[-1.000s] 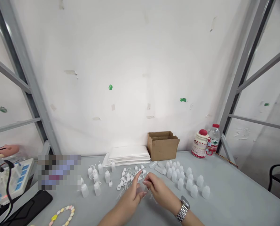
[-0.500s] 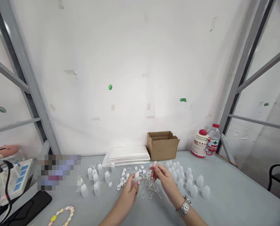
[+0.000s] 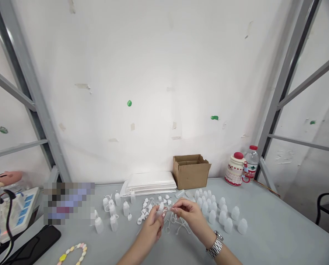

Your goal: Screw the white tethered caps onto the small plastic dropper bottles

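My left hand (image 3: 154,223) is closed around a small translucent bottle (image 3: 161,207), with its top showing above the fingers. Close beside it, my right hand (image 3: 191,216) pinches a thin white strap (image 3: 168,210) that reaches across to the bottle's neck. Whether the strap loops around the neck I cannot tell. Below the right hand lie loose white straps with ring ends (image 3: 178,222). Just beyond the left hand is a cluster of small white caps (image 3: 143,211). To the right, several frosted bottles (image 3: 228,225) stand without caps.
At left stand several capped bottles (image 3: 98,225), some with straps. Behind are a stack of white sheets (image 3: 150,182) and a cardboard box (image 3: 193,176). A cream jar (image 3: 234,170) and a water bottle (image 3: 252,162) are at back right. A phone (image 3: 33,246) and a bead bracelet (image 3: 83,252) lie front left.
My right hand has moved left and slightly down to the bottle, and the strap in its fingers now meets the neck. My left hand has stayed nearly in place with the bottle.
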